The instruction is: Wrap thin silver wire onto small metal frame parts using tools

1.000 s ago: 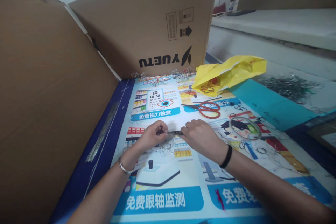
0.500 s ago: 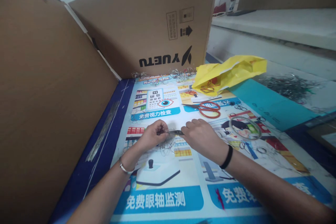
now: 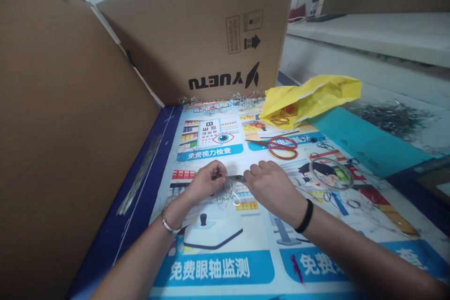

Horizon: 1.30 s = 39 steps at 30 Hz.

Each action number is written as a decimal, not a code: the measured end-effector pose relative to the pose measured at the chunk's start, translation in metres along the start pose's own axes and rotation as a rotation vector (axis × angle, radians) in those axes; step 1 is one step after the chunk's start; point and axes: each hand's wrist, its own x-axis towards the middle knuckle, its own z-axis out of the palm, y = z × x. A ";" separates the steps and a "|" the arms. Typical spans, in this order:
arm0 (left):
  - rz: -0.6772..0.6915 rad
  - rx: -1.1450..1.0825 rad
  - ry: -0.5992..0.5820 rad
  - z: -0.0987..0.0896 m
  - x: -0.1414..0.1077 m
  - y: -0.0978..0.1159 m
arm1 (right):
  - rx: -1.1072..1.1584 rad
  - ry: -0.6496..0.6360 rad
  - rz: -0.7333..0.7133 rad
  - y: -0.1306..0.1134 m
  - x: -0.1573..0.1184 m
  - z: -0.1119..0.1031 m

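Observation:
In my right hand [image 3: 272, 190] is a pair of pliers [image 3: 236, 178]; its handles are hidden in my closed fingers and its slim metal jaws point left. My left hand [image 3: 210, 179] pinches at the tip of the jaws, on thin wire that is mostly hidden by the fingers. Below the jaws a loose tangle of thin silvery wire [image 3: 227, 194] shows against the printed sheet [image 3: 246, 239]. Beyond my right hand lie red-handled scissors [image 3: 283, 147], blades pointing left.
Cardboard panels [image 3: 197, 33] stand at the left and back. A yellow bag [image 3: 316, 98] lies behind the scissors. To the right are a wire coil [image 3: 349, 179] and a heap of wire scraps [image 3: 393, 117]. Straight wires [image 3: 138, 178] lie along the left edge.
The view has shifted slightly, so things sit a little farther right. Both hands keep nearly the same pose, and a bright wire loop now shows below the jaws.

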 end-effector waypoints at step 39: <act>-0.040 -0.213 0.156 0.005 0.003 0.003 | 0.070 0.083 0.124 -0.006 -0.001 0.022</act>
